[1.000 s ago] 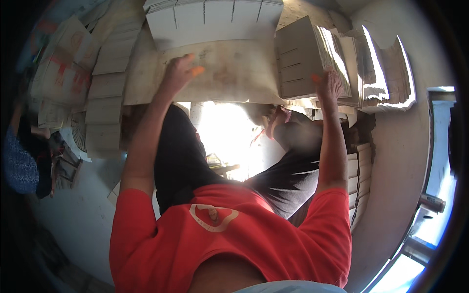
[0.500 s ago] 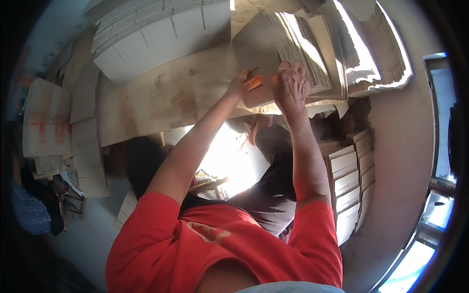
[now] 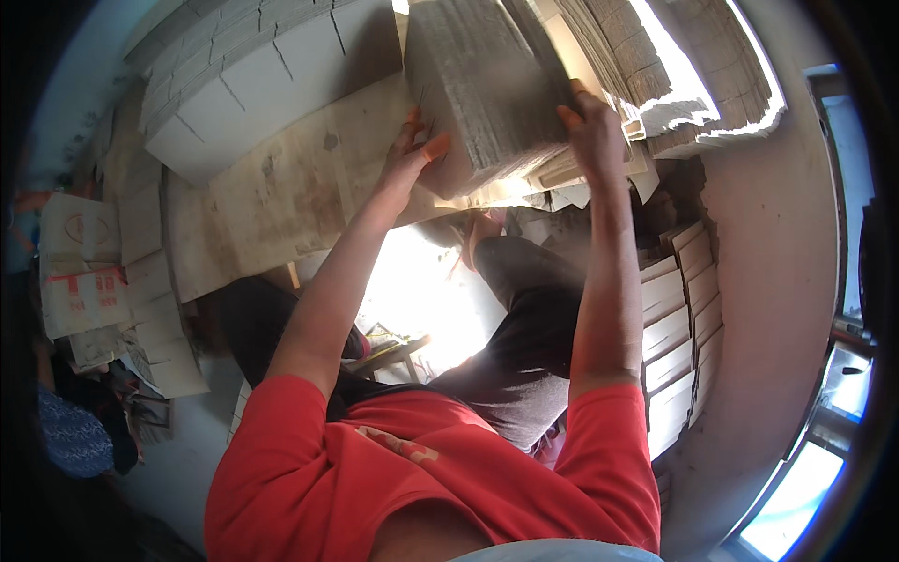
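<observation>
Corrugated cardboard stack (image 3: 482, 89), blocky, gripped by both hands.

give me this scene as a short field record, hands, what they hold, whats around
left hand: pressed on the left side of a thick bundle of flattened cardboard sheets
right hand: gripping the bundle's right edge
bundle: held between both hands, over a large worn cardboard sheet
upper left: pale flat-packed boxes in rows
right: stacked folded cartons by the wall
upper right: sunlit cardboard stacks
person: red shirt, dark trousers
</observation>
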A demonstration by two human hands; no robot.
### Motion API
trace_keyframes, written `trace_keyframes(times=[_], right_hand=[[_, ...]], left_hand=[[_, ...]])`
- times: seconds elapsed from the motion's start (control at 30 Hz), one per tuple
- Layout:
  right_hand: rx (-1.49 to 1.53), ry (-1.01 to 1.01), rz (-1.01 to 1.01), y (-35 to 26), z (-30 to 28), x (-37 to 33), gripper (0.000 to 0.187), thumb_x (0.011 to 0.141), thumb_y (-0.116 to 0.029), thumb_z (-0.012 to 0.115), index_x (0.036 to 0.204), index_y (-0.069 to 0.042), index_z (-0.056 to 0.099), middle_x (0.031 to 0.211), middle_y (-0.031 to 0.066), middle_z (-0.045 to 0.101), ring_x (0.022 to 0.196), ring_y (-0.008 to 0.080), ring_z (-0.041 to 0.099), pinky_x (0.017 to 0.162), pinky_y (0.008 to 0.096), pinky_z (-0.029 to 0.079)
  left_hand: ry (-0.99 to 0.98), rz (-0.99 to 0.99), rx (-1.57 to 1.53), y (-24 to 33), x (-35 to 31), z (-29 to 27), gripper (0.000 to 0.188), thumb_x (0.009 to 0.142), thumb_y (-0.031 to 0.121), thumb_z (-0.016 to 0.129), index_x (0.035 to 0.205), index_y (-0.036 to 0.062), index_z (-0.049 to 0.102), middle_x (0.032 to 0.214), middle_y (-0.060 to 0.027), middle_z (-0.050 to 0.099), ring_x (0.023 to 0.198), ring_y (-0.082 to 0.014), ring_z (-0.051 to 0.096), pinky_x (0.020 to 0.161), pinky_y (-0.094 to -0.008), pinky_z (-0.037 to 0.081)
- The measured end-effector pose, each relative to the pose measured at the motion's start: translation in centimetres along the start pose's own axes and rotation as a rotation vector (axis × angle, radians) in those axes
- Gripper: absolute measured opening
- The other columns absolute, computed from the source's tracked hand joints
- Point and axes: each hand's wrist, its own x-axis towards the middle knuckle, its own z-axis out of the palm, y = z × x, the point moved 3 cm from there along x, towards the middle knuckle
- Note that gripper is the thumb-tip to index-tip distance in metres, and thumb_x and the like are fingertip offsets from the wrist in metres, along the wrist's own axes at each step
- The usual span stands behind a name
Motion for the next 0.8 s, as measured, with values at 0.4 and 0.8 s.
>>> trace_keyframes(times=[0.4, 0.8], right_hand=[[-0.193, 0.381, 0.022, -5.0, -4.5, 1.3, 0.048, 0.089, -0.046, 0.051, 0.099, -0.001, 0.063, 0.091, 0.0144, 0.063, 0.087, 0.0289, 0.06, 0.067, 0.0383, 0.049], [-0.364, 0.044, -0.178, -7.5, 1.6, -0.9, 0.016, 0.079, -0.017, 0.062, 0.089, -0.005, 0.06, 0.088, 0.0151, 0.057, 0.09, 0.0317, 0.056, 0.071, 0.0412, 0.047]], left_hand=[[-0.051, 0.097, 0.294, 2.4, 5.4, 7.4, 0.083, 0.079, 0.024, 0.069, 0.144, 0.0047, 0.022, 0.14, -0.0156, 0.04, 0.128, -0.0226, 0.039, 0.102, -0.0286, 0.034], [0.04, 0.113, 0.154, 1.0, 1.5, 3.5, 0.06, 0.08, 0.017, 0.067, 0.13, -0.0047, 0.042, 0.124, -0.0184, 0.052, 0.116, -0.0223, 0.05, 0.094, -0.0293, 0.039]])
